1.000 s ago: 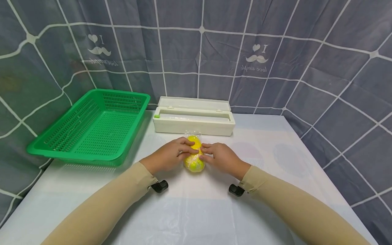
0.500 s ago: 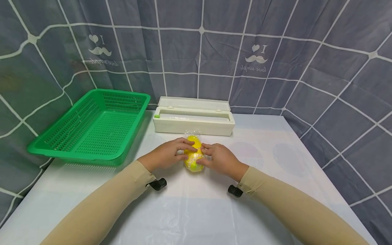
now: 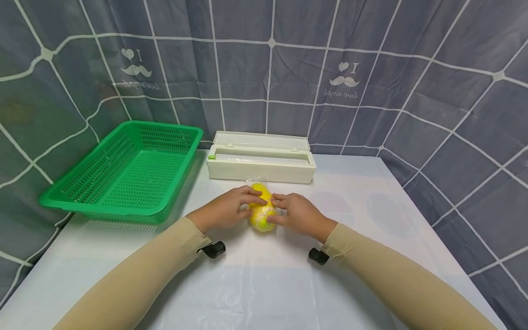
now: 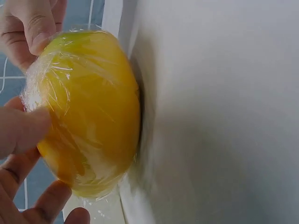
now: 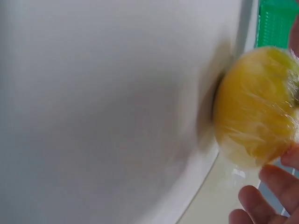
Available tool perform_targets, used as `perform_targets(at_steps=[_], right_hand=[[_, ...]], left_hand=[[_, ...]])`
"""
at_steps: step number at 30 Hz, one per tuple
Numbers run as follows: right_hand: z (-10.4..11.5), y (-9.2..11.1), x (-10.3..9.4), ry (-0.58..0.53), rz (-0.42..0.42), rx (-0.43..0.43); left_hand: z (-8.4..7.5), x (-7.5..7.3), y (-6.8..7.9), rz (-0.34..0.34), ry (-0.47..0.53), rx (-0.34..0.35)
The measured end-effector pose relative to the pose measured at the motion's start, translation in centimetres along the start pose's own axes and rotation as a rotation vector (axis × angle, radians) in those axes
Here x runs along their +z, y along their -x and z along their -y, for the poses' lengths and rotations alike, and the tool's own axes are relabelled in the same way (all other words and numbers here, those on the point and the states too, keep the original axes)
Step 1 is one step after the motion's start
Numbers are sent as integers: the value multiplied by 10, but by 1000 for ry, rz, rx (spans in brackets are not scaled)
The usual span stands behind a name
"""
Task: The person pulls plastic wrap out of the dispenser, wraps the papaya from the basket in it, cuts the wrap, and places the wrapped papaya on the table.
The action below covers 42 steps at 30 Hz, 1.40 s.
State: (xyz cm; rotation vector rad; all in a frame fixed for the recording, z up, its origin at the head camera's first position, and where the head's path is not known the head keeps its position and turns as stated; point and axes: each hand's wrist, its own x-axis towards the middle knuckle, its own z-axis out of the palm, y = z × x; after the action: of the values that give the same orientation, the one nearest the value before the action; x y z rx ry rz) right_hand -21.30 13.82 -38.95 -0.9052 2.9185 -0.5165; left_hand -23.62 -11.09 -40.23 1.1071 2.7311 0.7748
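A yellow mango-like fruit (image 3: 262, 221) with a greenish end lies on the white table, wrapped in clear cling film. The film looks wrinkled and glossy over the fruit (image 4: 98, 107) in the left wrist view. My left hand (image 3: 224, 208) holds the fruit from the left, its fingers reaching over the top and its thumb lower down. From the right, my right hand (image 3: 301, 215) holds it between thumb and fingers. In the right wrist view the fingers of the right hand (image 5: 275, 193) lie near the lower end of the fruit; part of that hand is out of frame.
Behind the fruit stands a long white cling film dispenser (image 3: 261, 173) with its lid up and a roll inside. A green perforated basket (image 3: 140, 178) sits at the back left of the table (image 3: 264, 293). A grey curtain with white lines surrounds the table.
My left fingers have shifted slightly on the wrapped fruit, and my right thumb has moved a little lower and inward. The fruit stays in nearly the same place.
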Motion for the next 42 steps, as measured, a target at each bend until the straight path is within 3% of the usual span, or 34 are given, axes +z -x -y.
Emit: perform_targets(at_steps=[5,13,20,26,31,36,42], right_hand=[[-2,0,-4,-47,15,-3],[9,1,3,-58,-44,86],[13,0,8,-44,-56,48],[12,-1,7,-87,-9,57],[10,-2,4,-113,39,50],[10,0,1,-120,74,69],[13,4,-1,-89,30,49]], left_hand=[[-2,0,3,-6,-44,-2],[-8,1,5,-37,-115,13],[-7,-4,5,-49,-112,19],[-3,-13,9,-81,-99,-58],[1,-20,12,-82,-159,-115],[7,-23,13,-32,-220,-139],[11,-24,12,6,-181,-178]])
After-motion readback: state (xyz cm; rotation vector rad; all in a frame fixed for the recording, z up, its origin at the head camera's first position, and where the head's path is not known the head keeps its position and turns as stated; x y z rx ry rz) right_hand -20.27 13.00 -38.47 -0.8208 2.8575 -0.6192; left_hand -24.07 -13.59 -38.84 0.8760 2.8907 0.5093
